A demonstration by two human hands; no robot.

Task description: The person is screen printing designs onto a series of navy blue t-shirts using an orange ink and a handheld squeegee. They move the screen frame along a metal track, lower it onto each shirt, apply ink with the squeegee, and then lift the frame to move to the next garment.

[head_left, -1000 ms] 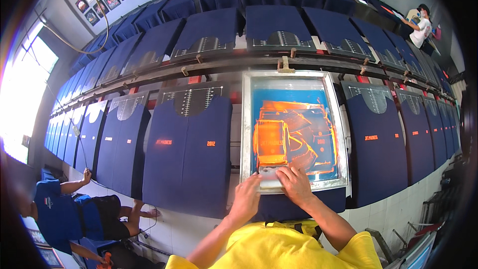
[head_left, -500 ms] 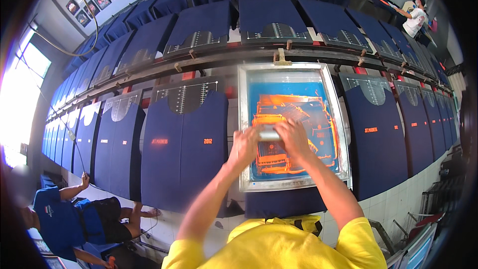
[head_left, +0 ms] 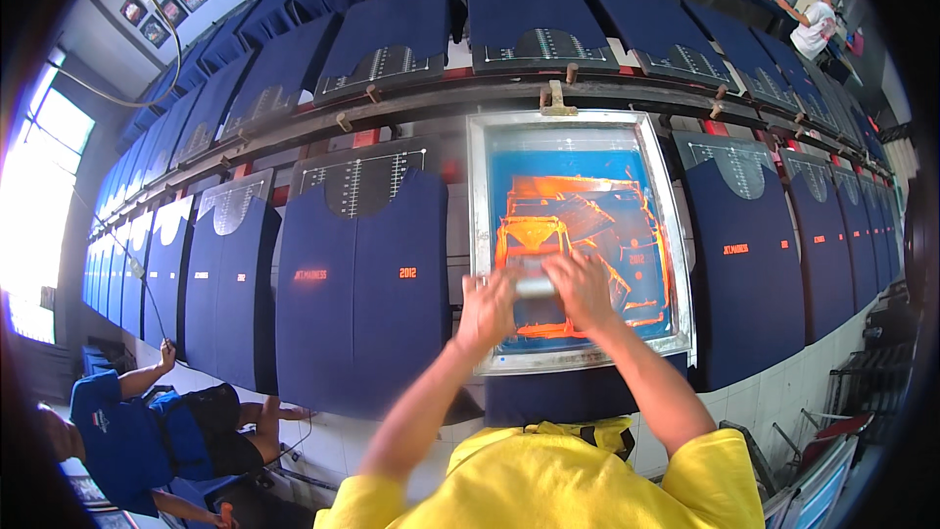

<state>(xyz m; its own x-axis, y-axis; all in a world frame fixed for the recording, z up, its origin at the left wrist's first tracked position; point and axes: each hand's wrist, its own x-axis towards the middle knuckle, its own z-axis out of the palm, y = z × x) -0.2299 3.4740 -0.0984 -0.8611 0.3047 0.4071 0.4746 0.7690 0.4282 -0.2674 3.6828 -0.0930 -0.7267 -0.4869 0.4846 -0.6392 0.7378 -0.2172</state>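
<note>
My left hand (head_left: pixel 488 310) and my right hand (head_left: pixel 582 290) both grip a squeegee (head_left: pixel 535 285), closed around its two ends. The squeegee is pressed on the blue mesh of a screen printing frame (head_left: pixel 480 186) with a silver metal rim, in its lower left part. Orange ink (head_left: pixel 563 186) is smeared in streaks and bands across the mesh. Under the frame lies a dark blue shirt (head_left: pixel 578 395), its lower end showing near me. The blade's lower edge is blurred and partly hidden by my fingers.
Dark blue shirts on boards stand in rows, one (head_left: pixel 362 304) left of the frame and another (head_left: pixel 749 284) right, both with small orange prints. A wooden rail (head_left: pixel 411 108) runs behind. A person in blue (head_left: pixel 122 436) is at lower left; another (head_left: pixel 815 27) at far right.
Both hands have drawn the squeegee toward me over the mesh. An orange-rimmed wiped patch now shows behind it. The view has shifted slightly.
</note>
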